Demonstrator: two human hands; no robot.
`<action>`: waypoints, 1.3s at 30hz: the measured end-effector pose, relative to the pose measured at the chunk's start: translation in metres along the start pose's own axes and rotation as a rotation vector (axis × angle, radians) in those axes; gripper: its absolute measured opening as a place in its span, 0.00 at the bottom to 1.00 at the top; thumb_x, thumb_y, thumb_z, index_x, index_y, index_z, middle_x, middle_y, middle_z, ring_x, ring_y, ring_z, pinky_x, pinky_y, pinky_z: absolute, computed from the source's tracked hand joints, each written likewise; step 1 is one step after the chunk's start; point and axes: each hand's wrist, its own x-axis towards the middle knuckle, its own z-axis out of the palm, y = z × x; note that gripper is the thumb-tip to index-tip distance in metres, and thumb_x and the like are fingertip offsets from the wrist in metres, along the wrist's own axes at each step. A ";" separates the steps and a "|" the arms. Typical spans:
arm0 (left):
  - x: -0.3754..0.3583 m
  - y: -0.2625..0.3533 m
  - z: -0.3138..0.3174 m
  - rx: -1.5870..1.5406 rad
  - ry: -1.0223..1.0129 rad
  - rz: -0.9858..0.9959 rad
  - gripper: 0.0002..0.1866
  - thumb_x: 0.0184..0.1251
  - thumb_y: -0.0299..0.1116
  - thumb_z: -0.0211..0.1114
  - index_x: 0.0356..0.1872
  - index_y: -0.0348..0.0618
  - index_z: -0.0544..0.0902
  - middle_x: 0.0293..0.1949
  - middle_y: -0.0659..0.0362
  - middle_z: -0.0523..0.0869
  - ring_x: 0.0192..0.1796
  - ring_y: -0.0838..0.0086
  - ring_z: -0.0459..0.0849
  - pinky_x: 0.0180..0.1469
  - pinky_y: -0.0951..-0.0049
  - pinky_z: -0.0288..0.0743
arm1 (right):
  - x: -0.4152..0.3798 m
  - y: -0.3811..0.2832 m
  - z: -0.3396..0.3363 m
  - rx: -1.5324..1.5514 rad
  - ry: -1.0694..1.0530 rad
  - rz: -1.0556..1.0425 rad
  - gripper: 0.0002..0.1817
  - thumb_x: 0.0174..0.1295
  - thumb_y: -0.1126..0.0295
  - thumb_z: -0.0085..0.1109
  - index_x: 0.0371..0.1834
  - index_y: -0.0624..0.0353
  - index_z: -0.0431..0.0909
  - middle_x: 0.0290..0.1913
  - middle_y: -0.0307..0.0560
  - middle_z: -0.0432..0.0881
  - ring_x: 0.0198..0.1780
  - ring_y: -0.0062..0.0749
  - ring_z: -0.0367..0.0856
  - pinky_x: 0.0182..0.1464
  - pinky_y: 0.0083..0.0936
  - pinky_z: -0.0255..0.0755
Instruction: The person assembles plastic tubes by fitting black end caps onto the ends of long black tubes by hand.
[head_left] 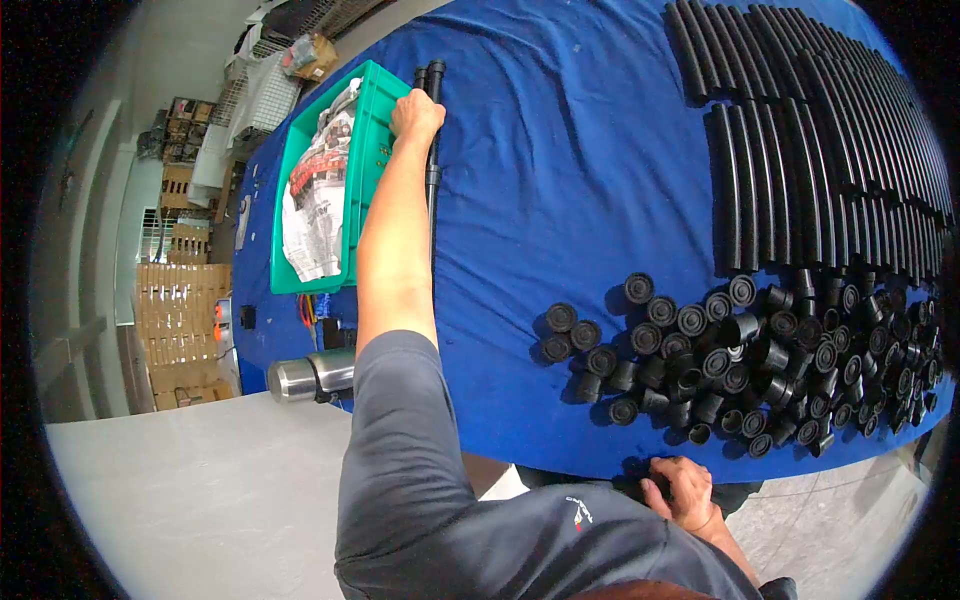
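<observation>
My left hand (417, 116) reaches far forward, its fingers closed around the upper part of black tubes (432, 205) with capped ends. Those tubes lie along the right side of a green plastic bin (364, 170); my forearm covers part of the bin. Crumpled printed paper (322, 190) fills one part of the bin, and small brass-coloured pieces show in the other. At the table's near edge rests my right hand (688, 494), loosely curled with thumb and fingers apart. Nothing plainly shows in it. Nearest to it are black caps (700, 433) in a loose pile.
Rows of long black tubes (742, 185) lie at the far right of the blue cloth (570, 180). A steel flask (312, 378) lies on its side at the left edge. Cardboard boxes (185, 325) are stacked beyond the table, with wire baskets behind.
</observation>
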 end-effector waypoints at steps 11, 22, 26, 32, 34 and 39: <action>-0.003 -0.010 -0.002 -0.018 0.066 0.081 0.27 0.62 0.51 0.70 0.55 0.41 0.86 0.54 0.40 0.89 0.59 0.45 0.87 0.61 0.47 0.80 | 0.001 0.001 0.000 0.017 0.036 -0.044 0.16 0.60 0.70 0.73 0.49 0.62 0.82 0.35 0.47 0.85 0.33 0.41 0.85 0.35 0.34 0.79; -0.110 0.082 -0.018 -0.255 0.126 0.521 0.20 0.67 0.48 0.69 0.54 0.48 0.88 0.49 0.48 0.91 0.55 0.51 0.89 0.58 0.52 0.82 | -0.001 0.000 0.000 0.025 0.050 -0.129 0.16 0.62 0.70 0.71 0.50 0.62 0.80 0.34 0.49 0.81 0.33 0.44 0.84 0.34 0.37 0.79; -0.141 0.161 -0.024 -0.413 0.075 0.702 0.20 0.70 0.44 0.66 0.57 0.47 0.86 0.53 0.48 0.90 0.58 0.53 0.87 0.61 0.54 0.80 | -0.001 0.006 0.006 0.041 0.111 -0.163 0.16 0.62 0.72 0.71 0.51 0.64 0.81 0.32 0.47 0.82 0.31 0.40 0.84 0.33 0.35 0.79; -0.151 0.286 -0.022 -0.587 0.060 0.968 0.20 0.75 0.43 0.59 0.62 0.47 0.84 0.60 0.46 0.86 0.65 0.51 0.82 0.69 0.55 0.74 | -0.001 0.004 -0.002 0.079 0.102 -0.180 0.15 0.65 0.71 0.68 0.51 0.63 0.79 0.35 0.52 0.82 0.35 0.48 0.85 0.38 0.41 0.82; -0.145 0.318 -0.014 -0.613 0.054 0.998 0.21 0.75 0.42 0.57 0.63 0.47 0.83 0.61 0.46 0.85 0.67 0.51 0.80 0.70 0.55 0.73 | -0.001 0.005 -0.003 0.083 0.100 -0.185 0.14 0.65 0.71 0.68 0.51 0.63 0.78 0.35 0.51 0.82 0.35 0.47 0.85 0.37 0.40 0.82; -0.126 0.360 0.009 -0.448 0.037 1.025 0.18 0.76 0.41 0.56 0.57 0.49 0.87 0.62 0.46 0.84 0.68 0.49 0.78 0.74 0.55 0.67 | -0.002 0.009 -0.003 0.104 0.089 -0.206 0.15 0.65 0.71 0.68 0.51 0.64 0.78 0.36 0.50 0.82 0.35 0.45 0.85 0.36 0.38 0.82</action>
